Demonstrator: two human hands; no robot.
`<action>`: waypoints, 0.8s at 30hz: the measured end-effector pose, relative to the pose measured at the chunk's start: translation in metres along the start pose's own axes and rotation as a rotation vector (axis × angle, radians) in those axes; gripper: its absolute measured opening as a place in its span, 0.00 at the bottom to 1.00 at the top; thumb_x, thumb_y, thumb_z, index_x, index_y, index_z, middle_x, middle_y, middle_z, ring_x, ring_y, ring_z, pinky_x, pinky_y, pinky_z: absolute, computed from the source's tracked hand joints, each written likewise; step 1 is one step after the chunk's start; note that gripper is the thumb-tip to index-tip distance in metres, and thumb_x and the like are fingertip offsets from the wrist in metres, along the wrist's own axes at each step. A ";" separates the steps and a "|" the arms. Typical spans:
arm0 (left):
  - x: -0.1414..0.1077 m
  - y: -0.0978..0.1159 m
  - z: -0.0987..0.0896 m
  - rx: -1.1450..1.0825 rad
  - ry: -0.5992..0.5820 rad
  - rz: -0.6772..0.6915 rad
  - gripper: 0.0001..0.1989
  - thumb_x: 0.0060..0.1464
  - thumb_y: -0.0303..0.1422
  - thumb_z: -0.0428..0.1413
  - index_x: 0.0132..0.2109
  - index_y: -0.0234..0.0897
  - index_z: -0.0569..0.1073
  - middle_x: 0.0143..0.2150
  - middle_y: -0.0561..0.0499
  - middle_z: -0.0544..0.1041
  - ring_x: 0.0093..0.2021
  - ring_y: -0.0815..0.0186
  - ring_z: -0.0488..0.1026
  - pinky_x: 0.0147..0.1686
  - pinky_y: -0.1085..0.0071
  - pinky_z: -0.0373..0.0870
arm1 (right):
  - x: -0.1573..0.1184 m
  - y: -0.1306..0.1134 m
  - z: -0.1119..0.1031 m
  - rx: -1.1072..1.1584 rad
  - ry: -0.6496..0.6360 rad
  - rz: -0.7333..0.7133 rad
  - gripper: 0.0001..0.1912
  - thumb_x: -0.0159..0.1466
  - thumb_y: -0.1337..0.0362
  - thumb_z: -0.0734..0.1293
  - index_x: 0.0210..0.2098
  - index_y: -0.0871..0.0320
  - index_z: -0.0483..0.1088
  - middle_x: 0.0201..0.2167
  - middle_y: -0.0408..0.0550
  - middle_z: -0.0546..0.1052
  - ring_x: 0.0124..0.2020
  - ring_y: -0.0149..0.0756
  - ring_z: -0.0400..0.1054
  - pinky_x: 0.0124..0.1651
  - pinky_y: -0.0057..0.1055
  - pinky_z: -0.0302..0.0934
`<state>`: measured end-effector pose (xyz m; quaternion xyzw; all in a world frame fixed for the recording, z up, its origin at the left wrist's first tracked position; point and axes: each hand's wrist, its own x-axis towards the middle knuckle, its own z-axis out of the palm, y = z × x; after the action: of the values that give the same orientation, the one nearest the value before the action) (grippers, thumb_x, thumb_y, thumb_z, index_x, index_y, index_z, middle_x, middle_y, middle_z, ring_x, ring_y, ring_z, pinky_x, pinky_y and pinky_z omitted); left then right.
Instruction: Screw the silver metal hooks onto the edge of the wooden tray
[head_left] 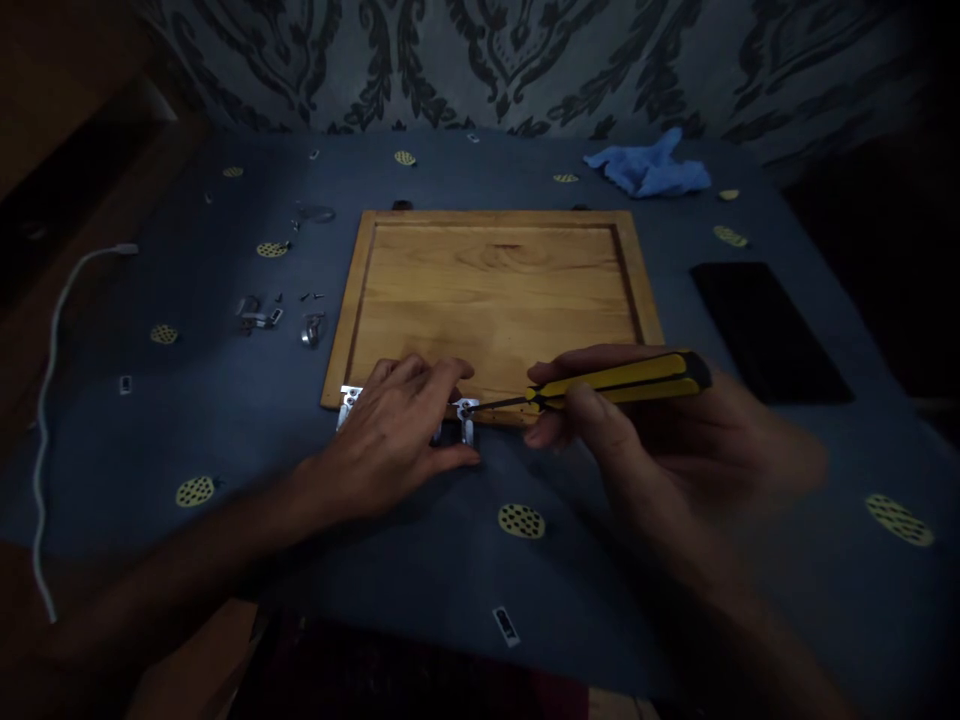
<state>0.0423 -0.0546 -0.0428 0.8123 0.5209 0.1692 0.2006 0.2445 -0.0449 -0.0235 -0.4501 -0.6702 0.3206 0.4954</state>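
Blue pineapple-print cloth (420, 565) lies under a framed wooden panel (495, 290); the right hand (645, 450) clasps a yellow-black screwdriver (622, 382), tip at a metal hinge (468, 430) on the near edge; the left hand (397, 420) crowds it, grip unclear.

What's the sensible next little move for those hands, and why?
Probably a small, gentle turn of the screwdriver with the right hand: its tip appears to meet the metal fitting at the near edge of the wooden board, and the left hand rests right beside it.
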 end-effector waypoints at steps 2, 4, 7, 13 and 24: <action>0.001 0.001 0.000 -0.004 -0.005 -0.016 0.31 0.53 0.39 0.71 0.58 0.40 0.65 0.48 0.49 0.79 0.52 0.53 0.73 0.51 0.59 0.67 | 0.000 -0.001 0.000 -0.021 0.000 -0.007 0.04 0.67 0.60 0.72 0.40 0.52 0.77 0.34 0.42 0.83 0.22 0.31 0.76 0.24 0.26 0.72; 0.001 0.001 -0.001 -0.011 -0.015 -0.026 0.31 0.53 0.39 0.70 0.58 0.40 0.65 0.48 0.49 0.79 0.52 0.53 0.73 0.51 0.59 0.66 | -0.001 -0.001 0.000 -0.028 0.008 -0.006 0.04 0.67 0.60 0.72 0.41 0.51 0.77 0.34 0.42 0.83 0.22 0.31 0.76 0.23 0.26 0.72; 0.001 0.001 -0.001 -0.018 -0.019 -0.022 0.31 0.53 0.39 0.70 0.58 0.40 0.65 0.48 0.49 0.79 0.52 0.53 0.73 0.51 0.59 0.66 | -0.002 -0.001 0.000 -0.017 0.001 -0.007 0.04 0.67 0.61 0.72 0.41 0.51 0.77 0.36 0.42 0.83 0.22 0.30 0.76 0.24 0.27 0.73; -0.001 -0.001 0.001 -0.008 0.001 0.005 0.31 0.53 0.40 0.70 0.58 0.40 0.65 0.50 0.48 0.79 0.52 0.53 0.73 0.51 0.59 0.66 | -0.003 0.001 -0.001 -0.066 -0.024 -0.043 0.03 0.67 0.61 0.72 0.41 0.51 0.77 0.36 0.43 0.83 0.22 0.31 0.76 0.27 0.29 0.74; -0.002 -0.002 0.001 -0.013 0.000 0.010 0.30 0.55 0.39 0.69 0.58 0.40 0.64 0.51 0.48 0.78 0.53 0.53 0.73 0.51 0.59 0.66 | -0.001 0.000 0.000 -0.010 -0.032 -0.062 0.04 0.66 0.64 0.73 0.40 0.50 0.77 0.34 0.41 0.83 0.21 0.30 0.75 0.24 0.28 0.72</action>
<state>0.0407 -0.0556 -0.0445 0.8136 0.5156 0.1737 0.2051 0.2444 -0.0460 -0.0236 -0.4264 -0.6933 0.3090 0.4921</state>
